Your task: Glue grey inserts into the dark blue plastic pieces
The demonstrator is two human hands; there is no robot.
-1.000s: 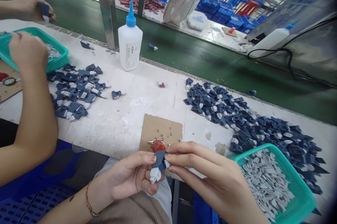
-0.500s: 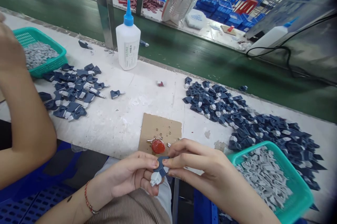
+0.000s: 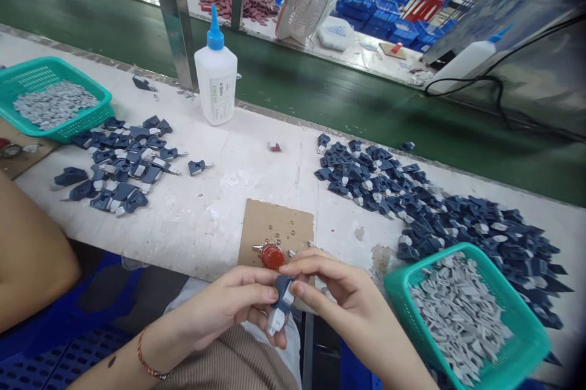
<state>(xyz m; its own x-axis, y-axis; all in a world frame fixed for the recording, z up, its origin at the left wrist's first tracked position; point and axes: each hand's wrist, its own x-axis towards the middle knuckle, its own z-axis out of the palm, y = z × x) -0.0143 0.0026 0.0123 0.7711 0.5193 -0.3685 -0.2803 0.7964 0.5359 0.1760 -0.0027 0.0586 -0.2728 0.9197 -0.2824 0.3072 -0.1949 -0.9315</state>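
Near the table's front edge, above my lap, my left hand (image 3: 249, 301) pinches a dark blue plastic part (image 3: 284, 285) with light grey pieces on it. Its grey end points down toward me. My right hand (image 3: 332, 286) grips the part's right side, with the thumb pressed by a grey piece and the index finger at the top edge. Just beyond lies a cardboard piece (image 3: 279, 219) with a small red cap or dish of shiny liquid (image 3: 273, 256) and scattered drops. Small grey bits beside the cardboard are partly hidden by my right fingers.
A green basket of grey pieces (image 3: 526, 341) stands at right, before a heap of blue parts (image 3: 476, 225). At left are another green basket (image 3: 86, 118), more blue parts (image 3: 123, 161) and a co-worker's arm (image 3: 32, 256). A glue bottle (image 3: 217, 82) stands behind.
The blue part has been turned, so its grey side piece now shows more. My right fingers have shifted on it. The co-worker's forearm has dropped away from the left basket.
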